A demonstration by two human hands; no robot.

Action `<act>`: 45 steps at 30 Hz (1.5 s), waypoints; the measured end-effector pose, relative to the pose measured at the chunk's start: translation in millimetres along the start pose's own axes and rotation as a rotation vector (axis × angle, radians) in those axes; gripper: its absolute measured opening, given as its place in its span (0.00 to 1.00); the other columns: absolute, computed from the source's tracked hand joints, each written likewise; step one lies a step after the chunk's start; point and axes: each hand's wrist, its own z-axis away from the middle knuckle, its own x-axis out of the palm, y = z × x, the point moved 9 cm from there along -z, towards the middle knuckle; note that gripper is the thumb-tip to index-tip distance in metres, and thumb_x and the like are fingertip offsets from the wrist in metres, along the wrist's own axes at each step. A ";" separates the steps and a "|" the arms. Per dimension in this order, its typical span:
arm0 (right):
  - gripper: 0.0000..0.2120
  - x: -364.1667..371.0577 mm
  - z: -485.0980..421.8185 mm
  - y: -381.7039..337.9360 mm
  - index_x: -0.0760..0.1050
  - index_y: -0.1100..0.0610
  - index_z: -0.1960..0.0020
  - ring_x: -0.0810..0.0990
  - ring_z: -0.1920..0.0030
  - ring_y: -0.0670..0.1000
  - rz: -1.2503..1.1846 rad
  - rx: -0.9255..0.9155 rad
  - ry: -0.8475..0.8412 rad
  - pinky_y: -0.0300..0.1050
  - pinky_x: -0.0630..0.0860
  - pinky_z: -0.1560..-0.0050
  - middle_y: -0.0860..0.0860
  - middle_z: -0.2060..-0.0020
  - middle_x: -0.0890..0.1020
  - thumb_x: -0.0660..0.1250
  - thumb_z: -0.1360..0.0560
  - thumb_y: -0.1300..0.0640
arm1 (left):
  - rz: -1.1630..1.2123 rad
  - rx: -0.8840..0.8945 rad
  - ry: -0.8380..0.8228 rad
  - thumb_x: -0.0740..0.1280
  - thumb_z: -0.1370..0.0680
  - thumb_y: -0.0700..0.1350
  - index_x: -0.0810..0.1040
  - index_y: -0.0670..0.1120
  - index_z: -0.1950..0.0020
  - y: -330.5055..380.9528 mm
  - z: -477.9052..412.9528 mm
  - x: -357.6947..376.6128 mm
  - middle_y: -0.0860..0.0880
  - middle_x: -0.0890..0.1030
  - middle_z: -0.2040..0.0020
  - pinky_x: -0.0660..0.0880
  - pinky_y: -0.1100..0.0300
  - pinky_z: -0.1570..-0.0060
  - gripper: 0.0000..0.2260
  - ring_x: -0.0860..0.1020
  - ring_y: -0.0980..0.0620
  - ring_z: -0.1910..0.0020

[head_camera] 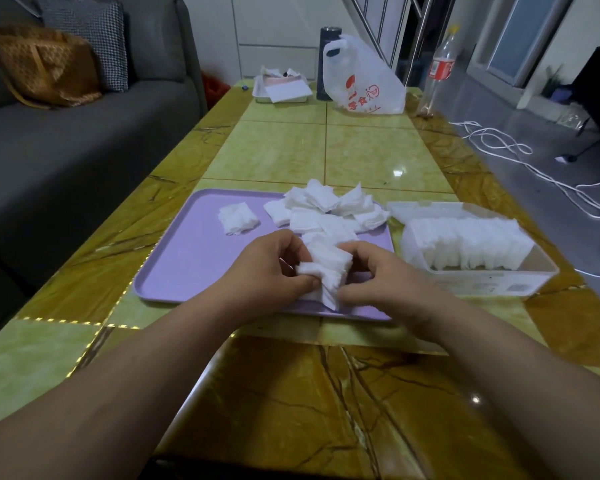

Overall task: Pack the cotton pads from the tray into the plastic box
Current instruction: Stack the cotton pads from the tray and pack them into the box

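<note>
At the far end of the green-and-brown marble table [361, 150] stand a white plastic bag [364, 81] with red print, a dark flask [326, 64] partly behind it, a clear bottle [439, 67] and a small white tray [278, 90] of papers. All are well apart from the work. A grey sofa [84, 150] runs along the left, and a white cable [534, 168] trails over the floor on the right.

Nothing lies between the lilac tray [187, 258] and the clear plastic box [482, 282] just beside its right edge. The box already holds a row of cotton pads [465, 244] standing on edge.

Both hands meet over the near part of the tray. The left hand [267, 271] and right hand [385, 275] have their fingers curled round a stack of pads [326, 268], gripping it from either side — the stack sits squarely between them, its edges uneven. A loose heap [326, 206] lies just beyond the hands on the tray, and a small separate pile [238, 218] further left.

The fingertips are hidden behind the stack, and the box's label is too blurred to read.
</note>
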 end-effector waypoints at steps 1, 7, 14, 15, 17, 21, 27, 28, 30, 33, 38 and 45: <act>0.32 1.6 0.9 0.6 0.77 0.45 0.37 0.84 0.43 0.48 0.044 0.005 -0.012 0.51 0.81 0.39 0.47 0.45 0.85 0.82 0.39 0.54 | 0.008 0.009 0.004 0.79 0.30 0.43 0.78 0.49 0.53 -1.7 -1.3 0.4 0.53 0.82 0.63 0.73 0.69 0.64 0.12 0.77 0.60 0.69; 0.20 -0.3 2.8 -9.0 0.77 0.47 0.42 0.84 0.49 0.49 0.187 -0.103 0.134 0.50 0.82 0.44 0.46 0.50 0.84 0.78 0.31 0.59 | -0.083 -0.019 -0.076 0.83 0.33 0.52 0.70 0.58 0.30 -7.0 -4.0 3.6 0.52 0.81 0.56 0.76 0.63 0.56 0.36 0.80 0.59 0.61; 0.28 7.2 5.5 -10.8 0.74 0.45 0.35 0.82 0.49 0.39 0.137 -0.068 0.122 0.31 0.78 0.49 0.44 0.45 0.82 0.70 0.28 0.69 | -0.067 0.015 -0.171 0.81 0.33 0.51 0.82 0.52 0.52 -4.5 -5.7 15.8 0.54 0.82 0.64 0.74 0.61 0.62 0.14 0.77 0.59 0.67; 0.32 8.6 5.4 -10.0 0.71 0.46 0.30 0.80 0.48 0.37 0.111 -0.051 0.132 0.26 0.75 0.50 0.45 0.43 0.81 0.70 0.28 0.70 | -0.081 0.007 -0.173 0.81 0.32 0.51 0.81 0.52 0.52 -4.6 -5.6 16.3 0.54 0.81 0.65 0.72 0.62 0.63 0.14 0.76 0.59 0.67; 0.38 11.8 2.9 -7.8 0.67 0.46 0.24 0.79 0.44 0.38 0.053 -0.031 0.148 0.23 0.73 0.50 0.46 0.37 0.78 0.70 0.28 0.71 | -0.121 -0.012 -0.166 0.81 0.32 0.52 0.80 0.52 0.52 -6.3 -5.9 16.3 0.55 0.80 0.67 0.70 0.64 0.65 0.15 0.75 0.60 0.69; 0.44 15.6 -0.6 -5.3 0.60 0.45 0.20 0.77 0.36 0.45 -0.012 0.000 0.181 0.32 0.73 0.43 0.44 0.32 0.73 0.71 0.29 0.71 | -0.114 -0.042 -0.159 0.81 0.32 0.53 0.79 0.53 0.49 -8.6 -6.1 16.9 0.56 0.79 0.70 0.69 0.65 0.66 0.17 0.75 0.62 0.71; 0.51 25.1 2.4 -9.1 0.50 0.37 0.19 0.81 0.47 0.42 -0.049 0.047 0.094 0.46 0.82 0.44 0.33 0.48 0.74 0.66 0.28 0.75 | -0.080 -0.022 -0.192 0.81 0.33 0.52 0.79 0.54 0.45 -1.6 -3.0 24.3 0.54 0.86 0.58 0.81 0.60 0.55 0.20 0.83 0.61 0.60; 0.53 26.5 2.6 -10.1 0.48 0.37 0.19 0.82 0.48 0.42 -0.059 0.045 0.078 0.46 0.82 0.44 0.33 0.48 0.73 0.65 0.28 0.76 | -0.064 -0.016 -0.200 0.81 0.33 0.53 0.79 0.54 0.43 -0.6 -2.3 25.8 0.54 0.86 0.56 0.82 0.58 0.51 0.21 0.84 0.60 0.57; 0.53 26.0 2.7 -11.3 0.47 0.38 0.19 0.82 0.54 0.35 -0.083 0.034 0.067 0.36 0.81 0.51 0.30 0.50 0.71 0.65 0.28 0.78 | -0.050 -0.011 -0.211 0.82 0.33 0.53 0.78 0.55 0.42 -1.0 -2.2 25.5 0.54 0.86 0.55 0.82 0.57 0.50 0.23 0.84 0.60 0.57; 0.52 22.5 2.6 -11.0 0.47 0.41 0.18 0.80 0.57 0.29 -0.095 0.027 0.079 0.27 0.76 0.58 0.29 0.49 0.68 0.67 0.27 0.77 | -0.088 -0.032 -0.205 0.80 0.31 0.52 0.78 0.56 0.45 -3.9 -2.7 18.8 0.53 0.83 0.62 0.75 0.63 0.61 0.18 0.79 0.61 0.66; 0.55 25.7 0.0 -11.2 0.44 0.35 0.19 0.76 0.46 0.36 -0.030 0.023 0.064 0.29 0.77 0.56 0.41 0.32 0.65 0.68 0.28 0.75 | -0.126 -0.024 -0.194 0.75 0.30 0.53 0.78 0.52 0.50 0.8 -2.8 30.0 0.53 0.85 0.59 0.81 0.51 0.52 0.13 0.83 0.56 0.60; 0.44 -0.8 3.8 -24.9 0.62 0.50 0.20 0.81 0.44 0.44 -0.089 -0.057 0.212 0.42 0.79 0.40 0.48 0.40 0.78 0.69 0.30 0.75 | 0.023 0.011 -0.096 0.78 0.28 0.46 0.83 0.49 0.49 7.8 -1.1 10.8 0.50 0.84 0.55 0.76 0.62 0.59 0.10 0.79 0.56 0.64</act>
